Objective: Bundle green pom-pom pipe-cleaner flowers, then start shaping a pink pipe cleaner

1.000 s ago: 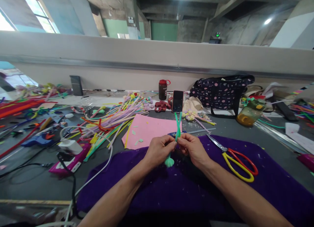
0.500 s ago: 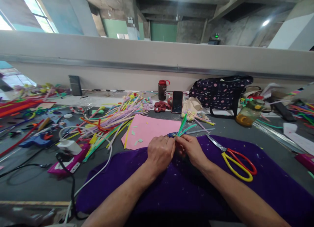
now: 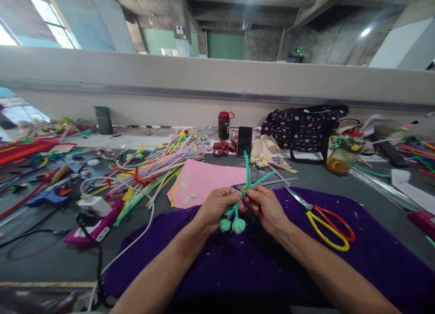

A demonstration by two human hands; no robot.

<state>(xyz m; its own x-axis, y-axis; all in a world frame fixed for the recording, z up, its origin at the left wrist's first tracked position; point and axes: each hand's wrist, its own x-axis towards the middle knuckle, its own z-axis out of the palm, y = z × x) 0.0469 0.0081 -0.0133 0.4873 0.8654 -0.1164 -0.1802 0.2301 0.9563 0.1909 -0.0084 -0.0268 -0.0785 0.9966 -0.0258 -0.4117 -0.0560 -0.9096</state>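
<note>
Purple cloth nearest, spread over the front of the dark counter, small pale scraps scattered on it. Both forearms bare, reaching in over the cloth from the near edge.

Left hand and right hand meet just above the cloth's far part. Left fingers clamped on the green fuzzy-stem piece, thumb uppermost. Right fingers pinched on the same piece, thumb and forefinger together at the stems, just beside the left thumb. The piece sits between the two sets of fingertips: two pale green tufts hang below the left fingers, in the gap between the hands; brighter stem ends stand out above the grip, one nearly upright, the other slanting off to the right. Exact contact behind the thumbs hidden.

Right of the hands, scissors lie on the cloth, apart from the fingers; one handle loop yellow, the other red, blades toward the far left. Far left of the hands, a magenta power strip with a white plug.

Beyond the hands: pink sheet with green snippets. Past it, a heap of coloured stems. Farther back, a phone propped upright, red-lidded bottle, dark patterned bag. Pale partition behind.
</note>
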